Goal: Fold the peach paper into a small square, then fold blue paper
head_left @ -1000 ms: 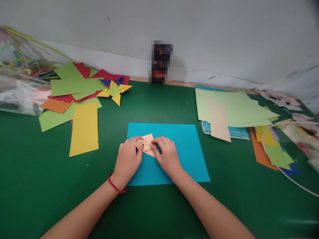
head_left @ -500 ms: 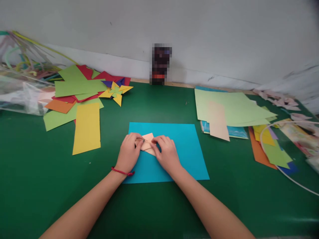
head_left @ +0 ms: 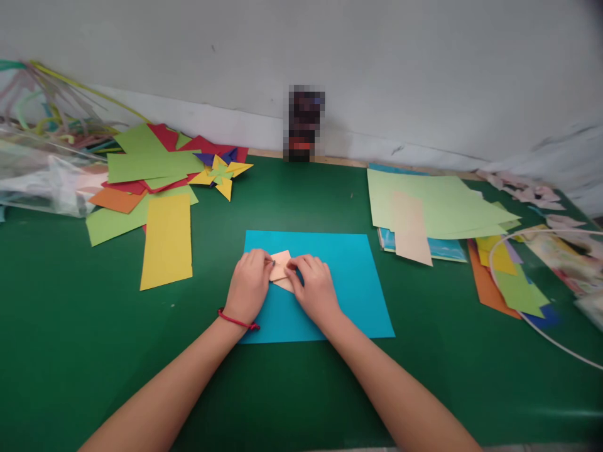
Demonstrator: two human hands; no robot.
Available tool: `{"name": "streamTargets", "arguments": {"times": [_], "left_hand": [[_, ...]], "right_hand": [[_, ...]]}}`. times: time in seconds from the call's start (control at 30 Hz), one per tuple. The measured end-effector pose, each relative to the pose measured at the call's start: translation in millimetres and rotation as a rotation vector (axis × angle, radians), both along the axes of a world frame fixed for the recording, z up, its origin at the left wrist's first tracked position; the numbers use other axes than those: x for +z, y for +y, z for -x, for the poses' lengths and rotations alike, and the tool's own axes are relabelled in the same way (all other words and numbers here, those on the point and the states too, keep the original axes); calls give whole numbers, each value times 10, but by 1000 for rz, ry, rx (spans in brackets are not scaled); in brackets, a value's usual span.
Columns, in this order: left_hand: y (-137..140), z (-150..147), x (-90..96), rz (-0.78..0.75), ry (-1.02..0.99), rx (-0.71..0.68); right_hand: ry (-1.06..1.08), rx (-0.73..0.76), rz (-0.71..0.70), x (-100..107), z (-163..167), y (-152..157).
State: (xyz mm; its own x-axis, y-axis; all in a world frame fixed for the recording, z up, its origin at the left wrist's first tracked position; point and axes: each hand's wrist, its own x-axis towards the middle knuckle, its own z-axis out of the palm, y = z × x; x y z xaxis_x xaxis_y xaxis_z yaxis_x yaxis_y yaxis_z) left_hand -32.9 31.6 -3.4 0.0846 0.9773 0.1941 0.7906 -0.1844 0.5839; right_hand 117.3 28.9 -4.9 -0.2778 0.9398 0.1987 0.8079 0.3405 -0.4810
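A small piece of folded peach paper (head_left: 281, 264) is held between my two hands, just above or on a blue sheet (head_left: 351, 282). My left hand (head_left: 249, 282), with a red cord bracelet at the wrist, pinches the paper's left side between thumb and fingers. At its right edge my right hand (head_left: 313, 285) grips with thumb and forefinger. My fingers cover both sides of the folded paper. The blue sheet lies flat on the green table (head_left: 301, 389).
On the left are a yellow sheet (head_left: 167, 242), green sheets (head_left: 146, 166) and a folded yellow-and-purple star (head_left: 221, 174). Pale green paper (head_left: 438, 201) and a peach strip (head_left: 411, 229) lie at right, near a white cable (head_left: 492, 263). A pixelated dark object (head_left: 304, 125) stands against the wall.
My left hand has turned slightly and its thumb is now more tucked behind the fingers at the peach paper. The right hand stays nearly still. The view has shifted a little.
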Motion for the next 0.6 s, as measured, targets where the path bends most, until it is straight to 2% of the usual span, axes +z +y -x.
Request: {"name": "streamTargets", "arguments": {"times": [0.33, 0.6], "left_hand": [[4, -5, -6, -6, 56, -13], [-2, -25, 8, 3, -80, 75]], "right_hand": [[-36, -3, -12, 6, 9, 9], [-68, -9, -23, -8, 35, 16]]}}
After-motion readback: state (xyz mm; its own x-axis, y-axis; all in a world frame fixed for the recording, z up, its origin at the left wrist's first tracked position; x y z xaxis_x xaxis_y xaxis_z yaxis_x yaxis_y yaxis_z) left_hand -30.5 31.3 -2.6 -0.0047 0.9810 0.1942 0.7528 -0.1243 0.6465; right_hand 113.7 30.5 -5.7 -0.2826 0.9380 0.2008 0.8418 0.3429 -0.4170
